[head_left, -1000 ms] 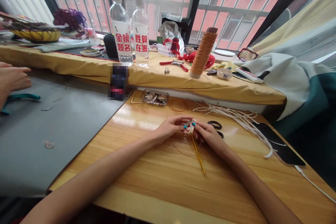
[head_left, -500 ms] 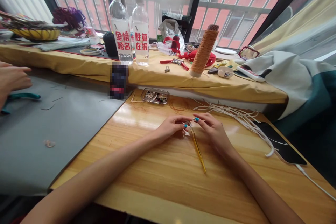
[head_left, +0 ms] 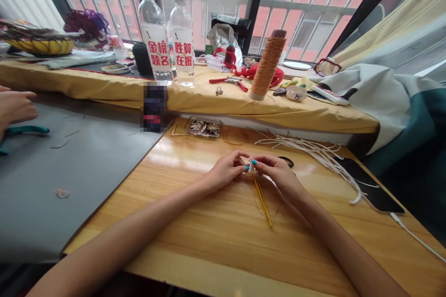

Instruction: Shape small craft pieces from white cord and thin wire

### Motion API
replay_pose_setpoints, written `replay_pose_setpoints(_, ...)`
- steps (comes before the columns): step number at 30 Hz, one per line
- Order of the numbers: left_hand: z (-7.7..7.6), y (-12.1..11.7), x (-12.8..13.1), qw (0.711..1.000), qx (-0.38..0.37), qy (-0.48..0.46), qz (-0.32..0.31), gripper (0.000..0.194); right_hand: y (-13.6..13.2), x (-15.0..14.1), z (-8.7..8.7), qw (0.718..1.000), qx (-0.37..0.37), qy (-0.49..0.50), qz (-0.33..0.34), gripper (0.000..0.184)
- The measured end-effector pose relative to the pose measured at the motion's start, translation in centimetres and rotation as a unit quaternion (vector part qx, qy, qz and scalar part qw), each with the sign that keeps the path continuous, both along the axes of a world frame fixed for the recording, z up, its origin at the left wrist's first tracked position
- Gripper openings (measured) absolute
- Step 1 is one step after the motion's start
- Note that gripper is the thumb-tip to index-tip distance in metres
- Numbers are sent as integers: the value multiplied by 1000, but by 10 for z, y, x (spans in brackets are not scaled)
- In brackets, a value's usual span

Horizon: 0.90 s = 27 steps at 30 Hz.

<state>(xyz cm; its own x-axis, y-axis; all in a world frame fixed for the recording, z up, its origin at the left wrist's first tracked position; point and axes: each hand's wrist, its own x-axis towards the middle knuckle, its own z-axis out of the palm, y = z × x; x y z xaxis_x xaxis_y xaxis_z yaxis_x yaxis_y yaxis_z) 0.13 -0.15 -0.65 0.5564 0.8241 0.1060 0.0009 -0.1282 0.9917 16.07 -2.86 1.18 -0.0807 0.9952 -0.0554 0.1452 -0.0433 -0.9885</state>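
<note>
My left hand (head_left: pixel 228 168) and my right hand (head_left: pixel 277 171) meet over the wooden table (head_left: pixel 195 241), fingertips pinched close together. Between them is a small pale, shiny piece (head_left: pixel 250 165), too small to name; both hands appear to grip it. Yellow tweezers (head_left: pixel 263 204) lie on the wood just below the fingers, their upper end near my hands. Behind my right hand shows a black loop (head_left: pixel 286 161), like a scissors handle, mostly hidden.
A clear box of beads (head_left: pixel 204 127) stands at the table's back edge. White cords (head_left: pixel 306 148) and a phone (head_left: pixel 369 185) lie to the right. At far left, another person's hand (head_left: pixel 16 106) is above teal-handled pliers (head_left: pixel 28 130). Bottles (head_left: pixel 183 41) and an orange thread spool (head_left: pixel 267 67) stand on the ledge.
My right hand has moved slightly left and closer to my left hand at the small piece. The black loop behind it has come into sight. The view has shifted a little.
</note>
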Motion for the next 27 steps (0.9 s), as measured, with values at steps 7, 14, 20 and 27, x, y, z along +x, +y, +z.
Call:
replay_pose_setpoints(7, -3, 2, 1, 999, -22, -24, -6, 25, 1, 1, -4, 984, -96, 144, -29, 18)
replay_pose_setpoints(14, -8, 3, 1, 999, 2, -11, 44, 26, 0, 1, -3, 982, -121, 147, -12, 16)
replay_pose_setpoints(20, -3, 0, 1, 997, 40, 35, 59, 15, 0, -1, 2, 976, -144, 165, 8, 14)
replay_pose_setpoints(27, -3, -1, 2, 996, 35, 28, 75, 9, 2, 1, -3, 979, -135, 152, 26, 17)
